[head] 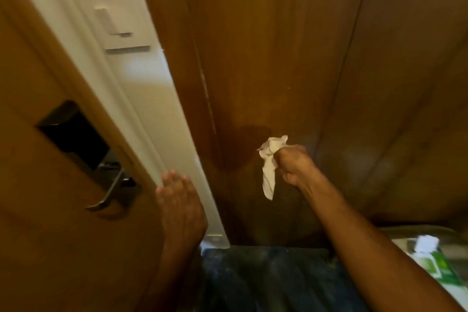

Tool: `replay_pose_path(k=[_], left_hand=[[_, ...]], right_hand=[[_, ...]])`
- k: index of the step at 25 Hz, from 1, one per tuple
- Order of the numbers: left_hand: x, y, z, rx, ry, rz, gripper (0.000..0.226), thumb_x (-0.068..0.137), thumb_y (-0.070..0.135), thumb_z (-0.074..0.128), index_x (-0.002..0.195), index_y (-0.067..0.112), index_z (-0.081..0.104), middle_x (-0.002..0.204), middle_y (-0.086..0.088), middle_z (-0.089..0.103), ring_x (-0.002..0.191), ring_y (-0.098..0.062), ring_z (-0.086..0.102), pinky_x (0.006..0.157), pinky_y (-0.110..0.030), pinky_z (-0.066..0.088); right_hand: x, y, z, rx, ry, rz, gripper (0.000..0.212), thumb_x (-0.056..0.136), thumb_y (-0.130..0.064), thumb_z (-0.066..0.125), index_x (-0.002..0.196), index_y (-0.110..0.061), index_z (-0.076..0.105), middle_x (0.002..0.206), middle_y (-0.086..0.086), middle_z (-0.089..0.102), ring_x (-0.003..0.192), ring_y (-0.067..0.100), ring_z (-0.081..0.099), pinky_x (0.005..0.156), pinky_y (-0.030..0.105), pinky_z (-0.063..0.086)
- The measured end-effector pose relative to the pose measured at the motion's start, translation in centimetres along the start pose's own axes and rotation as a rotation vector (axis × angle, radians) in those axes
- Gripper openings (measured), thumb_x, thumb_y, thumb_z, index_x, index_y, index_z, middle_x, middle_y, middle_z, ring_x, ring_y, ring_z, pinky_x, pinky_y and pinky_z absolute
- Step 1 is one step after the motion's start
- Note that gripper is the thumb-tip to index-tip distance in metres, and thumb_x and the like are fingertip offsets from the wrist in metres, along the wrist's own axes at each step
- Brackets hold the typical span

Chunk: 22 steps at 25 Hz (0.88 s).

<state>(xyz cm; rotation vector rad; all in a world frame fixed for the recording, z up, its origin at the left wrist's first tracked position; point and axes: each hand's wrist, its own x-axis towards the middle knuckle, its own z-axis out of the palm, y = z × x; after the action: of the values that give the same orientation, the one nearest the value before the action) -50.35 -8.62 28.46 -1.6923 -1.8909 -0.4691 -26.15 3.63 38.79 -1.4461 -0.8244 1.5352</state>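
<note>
Bracing is given by the left hand [177, 200], laid flat, fingers straight, on the light-brown wooden door [50, 223]. The crumpled white cloth [269, 167] is clenched in the right hand [293, 167] beside a darker patch [238, 149] on the brown wooden panel [278, 58], where firm overlapping strokes are advised.

The cloth [269, 162] is plain white; the door [63, 235] is warm mid-brown wood with faint grain; its lock plate [73, 134] is black, its lever handle [109, 195] dark grey metal; the door edge [152, 109] is white; the wall panel [291, 45] is deeper red-brown, with a darker patch [240, 149]; the floor covering [266, 281] is dark blue; the packet [435, 263] is green and white.
</note>
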Motion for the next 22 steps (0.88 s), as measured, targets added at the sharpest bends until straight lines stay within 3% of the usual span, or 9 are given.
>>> replay_pose_path(k=[4,7,10,12,16,19,22], left_hand=[[4.8,12.3,-0.2,-0.213,-0.158,0.166,0.077,0.088,0.016,0.067,0.15,-0.013,0.032,0.158,-0.04,0.026,0.148,-0.056,0.021,0.121,-0.062,0.014],[5.8,21.8,0.7,-0.263,-0.251,0.302,0.082,0.089,0.023,0.065,0.152,-0.008,0.023,0.161,-0.037,0.024,0.151,-0.051,0.016,0.122,-0.056,0.005],[3.6,32.2,3.1,-0.329,-0.34,0.463,0.076,0.088,0.02,0.062,0.149,-0.01,0.029,0.158,-0.038,0.03,0.149,-0.052,0.022,0.122,-0.058,0.015],[0.8,38.4,4.1,-0.38,-0.424,0.552,0.074,0.084,0.016,0.067,0.146,-0.013,0.039,0.155,-0.039,0.035,0.147,-0.053,0.03,0.12,-0.06,0.023],[-7.5,49.9,6.9,-0.497,-0.649,0.744,0.082,0.078,0.016,0.074,0.148,-0.011,0.042,0.158,-0.036,0.033,0.149,-0.052,0.027,0.121,-0.059,0.024],[-13.1,55.0,9.0,-0.505,-0.793,0.806,0.09,0.073,0.022,0.083,0.148,-0.008,0.042,0.157,-0.034,0.038,0.147,-0.05,0.032,0.118,-0.059,0.025],[-17.8,58.4,11.0,-0.519,-0.882,0.818,0.082,0.074,0.024,0.083,0.143,-0.008,0.051,0.152,-0.033,0.046,0.142,-0.05,0.041,0.113,-0.063,0.038]], right_hand=[[0.5,-1.3,-11.2,-0.072,0.235,-0.216,0.031,0.084,0.004,0.068,0.077,-0.027,0.064,0.085,-0.003,0.071,0.077,0.016,0.072,0.063,0.033,0.062],[0.9,-0.1,-19.9,-0.068,0.456,-0.257,0.025,0.082,-0.004,0.073,0.08,-0.024,0.058,0.079,-0.002,0.07,0.064,0.013,0.072,0.045,0.026,0.055],[2.1,4.9,-30.2,-0.149,0.711,-0.136,0.005,0.083,-0.01,0.067,0.079,-0.013,0.07,0.082,0.009,0.073,0.076,0.026,0.07,0.061,0.033,0.056],[2.3,9.9,-36.4,-0.192,0.81,0.045,0.013,0.079,-0.015,0.066,0.078,-0.004,0.074,0.078,0.015,0.072,0.076,0.03,0.067,0.067,0.035,0.055],[1.4,21.7,-47.6,-0.182,0.774,0.412,0.01,0.074,-0.013,0.069,0.064,-0.013,0.067,0.062,-0.001,0.063,0.067,0.021,0.062,0.047,0.019,0.046],[1.5,28.8,-51.8,-0.292,0.873,0.433,0.013,0.081,-0.012,0.066,0.076,-0.006,0.076,0.074,0.013,0.075,0.08,0.032,0.069,0.066,0.029,0.048],[3.2,34.4,-53.5,-0.356,0.969,0.397,0.014,0.085,-0.015,0.066,0.095,-0.009,0.074,0.095,0.015,0.077,0.092,0.034,0.069,0.079,0.032,0.048]])
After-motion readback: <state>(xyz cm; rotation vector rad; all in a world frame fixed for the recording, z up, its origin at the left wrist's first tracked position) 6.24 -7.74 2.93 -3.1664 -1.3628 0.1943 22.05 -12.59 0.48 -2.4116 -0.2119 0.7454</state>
